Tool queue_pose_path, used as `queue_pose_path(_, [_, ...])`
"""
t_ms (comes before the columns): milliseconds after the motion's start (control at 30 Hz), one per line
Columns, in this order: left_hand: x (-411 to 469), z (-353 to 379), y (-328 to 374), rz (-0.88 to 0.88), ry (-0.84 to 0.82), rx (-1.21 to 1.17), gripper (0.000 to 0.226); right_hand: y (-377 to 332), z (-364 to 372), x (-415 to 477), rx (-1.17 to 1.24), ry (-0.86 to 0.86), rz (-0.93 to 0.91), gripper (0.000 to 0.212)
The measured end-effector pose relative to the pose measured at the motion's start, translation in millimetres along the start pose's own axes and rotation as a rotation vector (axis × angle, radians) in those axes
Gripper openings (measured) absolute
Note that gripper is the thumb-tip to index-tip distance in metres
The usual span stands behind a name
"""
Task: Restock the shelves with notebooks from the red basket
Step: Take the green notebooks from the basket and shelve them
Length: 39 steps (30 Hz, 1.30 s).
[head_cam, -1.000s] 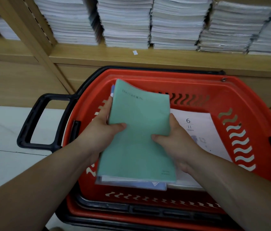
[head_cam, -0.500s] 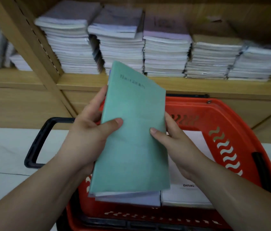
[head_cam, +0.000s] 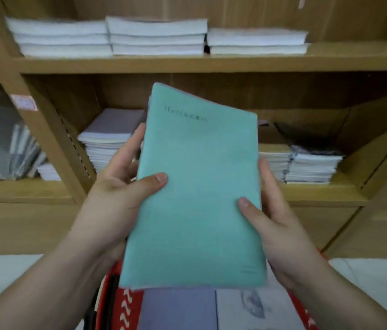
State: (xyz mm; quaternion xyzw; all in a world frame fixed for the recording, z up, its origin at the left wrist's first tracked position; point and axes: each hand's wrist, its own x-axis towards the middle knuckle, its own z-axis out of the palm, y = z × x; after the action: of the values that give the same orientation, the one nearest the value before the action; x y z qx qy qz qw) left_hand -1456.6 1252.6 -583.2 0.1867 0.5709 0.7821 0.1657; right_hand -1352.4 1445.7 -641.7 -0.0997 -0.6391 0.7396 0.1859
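Both hands grasp a notebook bundle, teal cover on top, a lavender edge peeking out at its upper left. Left hand has its thumb on the cover and fingers behind the left edge. Right hand does the same on the right edge.

Change: a second ago the bundle is low inside the red basket; now it is lifted clear and held nearly upright in front of the middle shelf. The view has tilted up too, so the basket shows only at the bottom edge. A purple notebook and a white printed one lie in it.

Meaning for the task: pick looks done, transfer under way, nothing placed yet. The middle shelf holds a lavender-topped stack on the left and a darker-topped stack on the right. What sits right behind the bundle is hidden. The upper shelf carries white stacks and has bare board at its right end. Target stack unclear, likely the matching covers. Basket not empty, so more trips are needed
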Motion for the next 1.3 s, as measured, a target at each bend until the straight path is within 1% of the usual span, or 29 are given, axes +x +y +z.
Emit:
queue_pose_path(167, [12,47,17,0.053,-0.094,-0.009,0.074,-61,-29,-8,0.011,0.063,-0.127,0.075])
queue_pose_path(367, [53,126,51,0.170,-0.313,0.107,0.071,-131,-83,7,-0.018,0.164,-0.228,0.061])
queue_pose_path(433, [78,159,67,0.189,-0.364,0.166,0.069,-164,-104,19,-0.073,0.218,-0.266,0.059])
queue_pose_path(533, [120,209,86,0.187,-0.433,0.200,0.066,-216,-140,46,-0.089,0.355,-0.254,0.058])
queue_pose_path(600, [143,238,98,0.191,-0.430,0.223,0.057,-248,-163,70,-0.117,0.413,-0.226,0.056])
queue_pose_path(633, [154,251,103,0.180,-0.399,0.233,0.051,-261,-172,84,-0.129,0.428,-0.203,0.054])
queue_pose_path(767, [188,282,108,0.180,-0.279,0.283,0.017,-290,-198,138,-0.181,0.466,-0.113,0.051])
queue_pose_path(800, [196,287,107,0.181,-0.245,0.320,0.029,-292,-202,152,-0.206,0.472,-0.098,0.050])
queue_pose_path(867, [210,286,101,0.206,-0.237,0.484,0.078,-290,-208,179,-0.250,0.481,-0.073,0.041])
queue_pose_path(900, [213,284,98,0.233,-0.261,0.624,0.087,-286,-212,191,-0.299,0.478,-0.058,0.035])
queue_pose_path(967, [214,277,87,0.328,-0.313,0.987,0.088,-277,-221,211,-0.446,0.464,0.013,0.025])
queue_pose_path(1033, [216,270,74,0.442,-0.305,1.339,0.092,-270,-227,224,-0.553,0.449,0.072,0.020])
queue_pose_path(1067, [217,267,68,0.500,-0.323,1.432,0.092,-269,-230,226,-0.577,0.437,0.062,0.022])
queue_pose_path(1100, [220,264,63,0.550,-0.331,1.471,0.088,-268,-233,227,-0.586,0.416,0.025,0.029])
queue_pose_path(1200, [231,257,56,0.681,-0.257,1.393,0.069,-269,-235,211,-0.668,0.321,-0.116,0.060])
queue_pose_path(1267, [237,255,55,0.729,-0.224,1.356,0.070,-266,-236,193,-0.742,0.181,-0.107,0.076])
queue_pose_path(1300, [239,255,54,0.728,-0.221,1.353,0.074,-262,-238,185,-0.821,0.114,-0.082,0.086])
